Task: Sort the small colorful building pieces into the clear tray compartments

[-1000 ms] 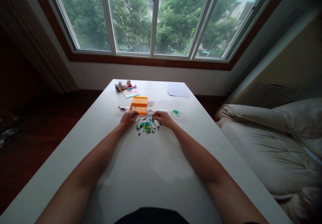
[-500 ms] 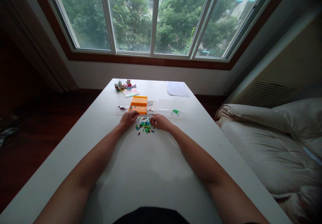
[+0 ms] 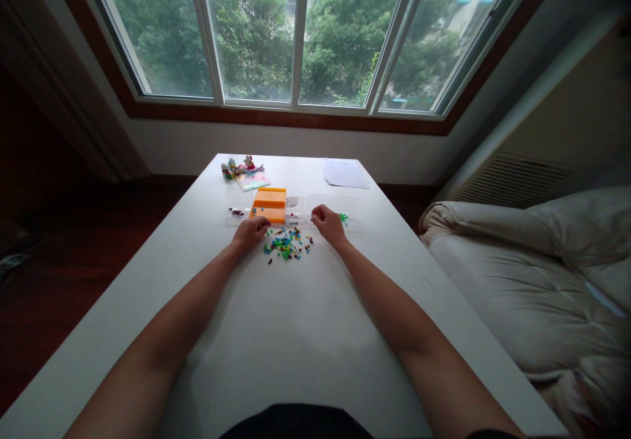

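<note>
A loose pile of small green, blue, yellow and brown pieces (image 3: 286, 246) lies on the white table (image 3: 276, 321). My left hand (image 3: 252, 231) is at the pile's left edge, its fingers closed in front of the orange tray (image 3: 269, 213); whatever it pinches is too small to make out. Beyond the pile's right side, my right hand (image 3: 326, 221) is closed by the clear container (image 3: 352, 206), its fingertips pressed together on something hidden. Green pieces (image 3: 344, 217) lie just right of that hand. Dark brown pieces (image 3: 236, 211) sit left of the orange tray.
Small toy figures (image 3: 238, 167) and a pastel sheet (image 3: 253, 181) stand at the table's back left. White papers (image 3: 345, 173) lie at the back right. A cushioned seat (image 3: 517, 294) is beside the table on the right, and a window is behind.
My right hand has moved from the pile to the right and slightly away, up to the clear container. My left hand has stayed nearly in place. The view has shifted slightly.
</note>
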The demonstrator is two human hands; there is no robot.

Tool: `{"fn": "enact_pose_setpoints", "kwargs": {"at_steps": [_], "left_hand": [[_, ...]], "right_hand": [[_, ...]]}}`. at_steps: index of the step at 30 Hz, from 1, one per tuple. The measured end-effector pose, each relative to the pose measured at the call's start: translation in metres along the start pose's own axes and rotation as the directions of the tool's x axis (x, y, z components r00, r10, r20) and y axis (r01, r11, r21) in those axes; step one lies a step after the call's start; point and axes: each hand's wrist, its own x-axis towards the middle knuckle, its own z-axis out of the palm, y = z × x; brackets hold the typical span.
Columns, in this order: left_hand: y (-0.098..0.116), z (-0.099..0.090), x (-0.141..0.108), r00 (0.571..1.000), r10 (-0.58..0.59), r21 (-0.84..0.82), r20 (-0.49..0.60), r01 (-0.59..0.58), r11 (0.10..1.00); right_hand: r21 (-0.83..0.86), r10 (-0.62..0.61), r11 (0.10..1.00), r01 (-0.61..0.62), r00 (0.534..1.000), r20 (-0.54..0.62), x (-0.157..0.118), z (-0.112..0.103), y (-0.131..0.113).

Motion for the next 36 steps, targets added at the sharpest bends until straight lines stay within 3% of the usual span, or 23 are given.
{"fn": "enact_pose_setpoints", "kwargs": {"at_steps": [4, 8, 11, 14, 17, 21, 25, 32, 36], "left_hand": [[0.003, -0.001, 0.0, 1.0, 0.018, 0.013, 0.008, -0.018, 1.0], [0.012, -0.001, 0.0, 0.998, 0.047, 0.023, 0.03, -0.048, 0.999], [0.021, 0.0, -0.002, 0.997, 0.057, 0.028, 0.061, -0.059, 0.998], [0.029, 0.001, -0.003, 0.993, 0.079, 0.039, 0.091, -0.083, 0.996], [0.033, 0.002, -0.004, 0.988, 0.108, 0.05, 0.108, -0.114, 0.992], [0.034, 0.001, -0.004, 0.987, 0.106, 0.059, 0.118, -0.114, 0.992], [0.034, -0.001, -0.004, 0.988, 0.093, 0.069, 0.125, -0.102, 0.992], [0.033, -0.002, -0.004, 0.991, 0.087, 0.08, 0.105, -0.096, 0.992], [0.03, -0.002, -0.003, 0.99, 0.089, 0.088, 0.108, -0.099, 0.991]], "right_hand": [[-0.025, 0.152, 0.986, -0.163, 0.958, -0.241, 0.007, -0.017, 0.025], [-0.089, 0.219, 0.963, -0.255, 0.93, -0.294, 0.007, -0.027, 0.042], [-0.099, 0.204, 0.966, -0.241, 0.936, -0.288, 0.005, -0.026, 0.041], [-0.108, 0.112, 0.985, -0.137, 0.971, -0.211, 0.001, -0.018, 0.032], [-0.122, -0.024, 0.992, 0.023, 1.0, -0.004, -0.003, -0.008, 0.022], [-0.153, -0.142, 0.97, 0.191, 0.949, 0.282, -0.007, -0.004, 0.011], [-0.224, -0.138, 0.94, 0.258, 0.887, 0.441, -0.009, -0.005, 0.001], [-0.28, -0.111, 0.919, 0.276, 0.866, 0.488, -0.009, -0.004, -0.008], [-0.2, -0.078, 0.967, 0.156, 0.933, 0.351, -0.009, -0.001, -0.005]]}}
